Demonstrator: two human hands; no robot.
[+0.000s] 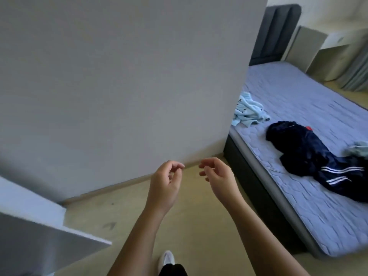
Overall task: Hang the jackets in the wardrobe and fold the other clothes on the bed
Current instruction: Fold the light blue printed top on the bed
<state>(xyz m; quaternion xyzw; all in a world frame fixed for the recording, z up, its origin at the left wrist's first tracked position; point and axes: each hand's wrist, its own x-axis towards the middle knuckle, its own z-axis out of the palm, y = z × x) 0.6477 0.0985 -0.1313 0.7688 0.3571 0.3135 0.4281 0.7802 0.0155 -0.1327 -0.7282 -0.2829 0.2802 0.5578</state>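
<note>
A navy garment with white stripes lies crumpled on the blue quilted bed at the right. A light blue garment is bunched near the bed's left edge, partly hidden by the wall. A pale green-blue piece of clothing shows at the right frame edge. My left hand and my right hand hang in front of me over the floor, fingers loosely curled, holding nothing. Both are left of the bed and apart from the clothes.
A large grey wall or panel fills the left and middle. A white door edge juts in at the lower left. The dark headboard stands at the far end of the bed. Wooden floor lies below; my white shoe shows at the bottom.
</note>
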